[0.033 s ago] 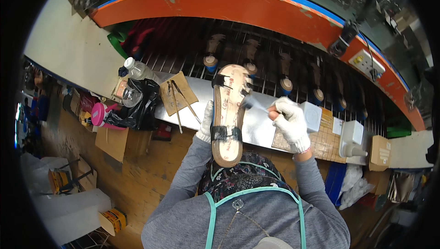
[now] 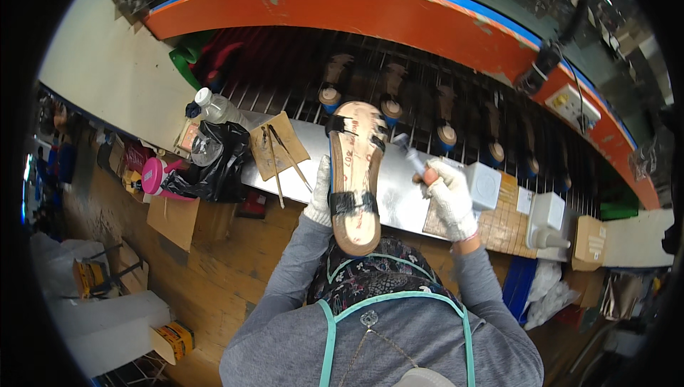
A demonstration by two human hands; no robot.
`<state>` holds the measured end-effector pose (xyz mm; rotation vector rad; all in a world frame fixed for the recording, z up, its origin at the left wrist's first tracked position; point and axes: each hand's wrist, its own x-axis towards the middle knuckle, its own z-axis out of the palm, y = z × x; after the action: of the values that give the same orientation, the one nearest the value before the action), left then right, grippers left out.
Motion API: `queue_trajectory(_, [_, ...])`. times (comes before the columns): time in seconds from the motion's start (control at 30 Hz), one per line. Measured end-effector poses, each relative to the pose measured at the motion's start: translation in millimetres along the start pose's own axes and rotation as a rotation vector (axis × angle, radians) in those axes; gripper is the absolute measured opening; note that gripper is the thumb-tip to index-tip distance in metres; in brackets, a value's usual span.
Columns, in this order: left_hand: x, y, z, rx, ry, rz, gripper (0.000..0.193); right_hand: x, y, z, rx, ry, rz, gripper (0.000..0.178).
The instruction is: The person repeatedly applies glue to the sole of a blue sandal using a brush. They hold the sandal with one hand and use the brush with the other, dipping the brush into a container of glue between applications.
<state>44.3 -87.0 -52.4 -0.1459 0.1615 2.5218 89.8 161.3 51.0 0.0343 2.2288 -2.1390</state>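
My left hand [image 2: 320, 194], in a white fingerless glove, holds a sandal [image 2: 354, 166] from its left side. The sandal stands lengthwise in front of me, with a pale tan footbed, dark printed marks and black straps across the upper and lower parts. The fingers behind it are hidden. To its right, my right hand [image 2: 449, 194], gloved the same way, is closed in a pinch on a slim pale tool [image 2: 413, 157]. Motion blurs this tool, so its kind is unclear. A gap separates its tip from the sandal.
Several more sandals [image 2: 447, 134] sit on a rack of metal rods [image 2: 285, 98] under an orange beam [image 2: 342, 6]. Thin brushes [image 2: 276, 173] lie on cardboard [image 2: 299, 146] at left, near a black plastic bag [image 2: 226, 166] and a bottle [image 2: 217, 109]. White containers [image 2: 483, 186] stand right.
The tool in my right hand has moved away from the sandal's right edge, its tip now farther right and higher. The sandal has tilted slightly in my left hand.
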Motion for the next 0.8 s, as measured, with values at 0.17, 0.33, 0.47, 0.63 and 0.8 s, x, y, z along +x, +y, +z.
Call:
queue_trajectory(0.17, [5,13,21,0.578,0.438,0.473,0.087,10,57,61,0.035,0.047,-0.134,0.051])
queue_trajectory(0.33, [19,25,35,0.604,0.701,0.741,0.091,41,44,91,0.654,-0.091,-0.105,0.065])
queue_trajectory(0.47, [20,47,19,0.519,0.538,0.676,0.094,70,30,101,0.491,-0.101,0.022,0.067])
queue_trajectory(0.63, [21,86,-5,0.497,0.571,0.592,0.095,128,46,119,0.599,-0.085,0.176,0.087])
queue_trajectory(0.8, [2,119,-15,0.593,0.401,0.537,0.102,213,75,145,0.932,0.075,0.461,0.038])
